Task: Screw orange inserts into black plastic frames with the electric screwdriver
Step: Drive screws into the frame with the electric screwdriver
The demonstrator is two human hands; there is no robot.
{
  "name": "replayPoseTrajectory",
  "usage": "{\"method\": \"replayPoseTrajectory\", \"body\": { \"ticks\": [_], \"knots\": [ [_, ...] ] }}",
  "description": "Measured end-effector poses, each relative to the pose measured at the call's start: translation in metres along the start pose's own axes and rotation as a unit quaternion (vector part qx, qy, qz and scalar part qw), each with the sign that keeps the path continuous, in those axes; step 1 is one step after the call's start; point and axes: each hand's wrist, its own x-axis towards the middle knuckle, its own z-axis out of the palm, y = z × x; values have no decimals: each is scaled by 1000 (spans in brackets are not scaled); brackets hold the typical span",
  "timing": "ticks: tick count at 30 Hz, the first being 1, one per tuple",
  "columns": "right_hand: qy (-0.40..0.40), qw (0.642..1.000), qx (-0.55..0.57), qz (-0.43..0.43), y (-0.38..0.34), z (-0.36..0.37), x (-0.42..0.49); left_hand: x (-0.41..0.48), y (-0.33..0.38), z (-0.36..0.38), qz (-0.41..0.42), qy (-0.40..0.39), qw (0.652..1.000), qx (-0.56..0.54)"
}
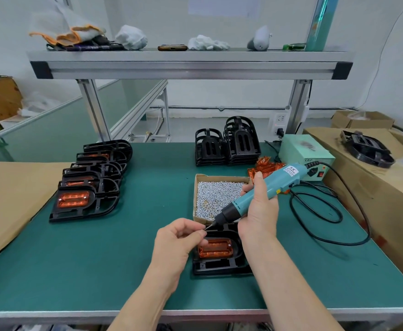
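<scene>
Room: white walls, with an aluminium shelf [188, 60] spanning overhead; work gloves [76, 34], crumpled cloths and small items lie along it.
Surface: a green-topped bench [148, 271], with a cardboard sheet [9, 199] at its left edge.
Far left: a row of black frames [88, 182] lies overlapped just beside the cardboard sheet; the nearest ones show orange inserts fitted.
Back centre: two stacks of empty frames [226, 144] stand at the rear of the bench.
Left hand [174, 242]: raised just above the bench, fingers curled, thumb and forefinger pinched at the very tip of the bit. Whether a screw sits between them is too small to tell.
Centre: an open box of screws [217, 197] sits touching, or all but touching, the far end of the frame being worked.
Task piece: one black frame [222, 266] lies flat near the front edge between the two forearms, an orange insert [216, 247] seated in it.
Right hand [260, 206]: wrapped firmly round the teal electric screwdriver [262, 187], which tilts with its bit pointing down and left over the frame's far end. The two hands meet at the bit.
Right: loose inserts [267, 167] are piled behind the screwdriver, beside a pale green power box [305, 156]; a black cable [326, 211] loops across the bench.
Far right: cardboard boxes [362, 187] stand against the bench, a single frame [367, 149] resting on top.
</scene>
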Motion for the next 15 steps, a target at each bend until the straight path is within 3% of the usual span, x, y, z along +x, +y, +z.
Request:
{"method": "replayPoseTrajectory", "body": {
  "ticks": [15],
  "knots": [
    [23,999,-2,23,5,3,1,-3,1,0,43,27,998,23]
  ]
}}
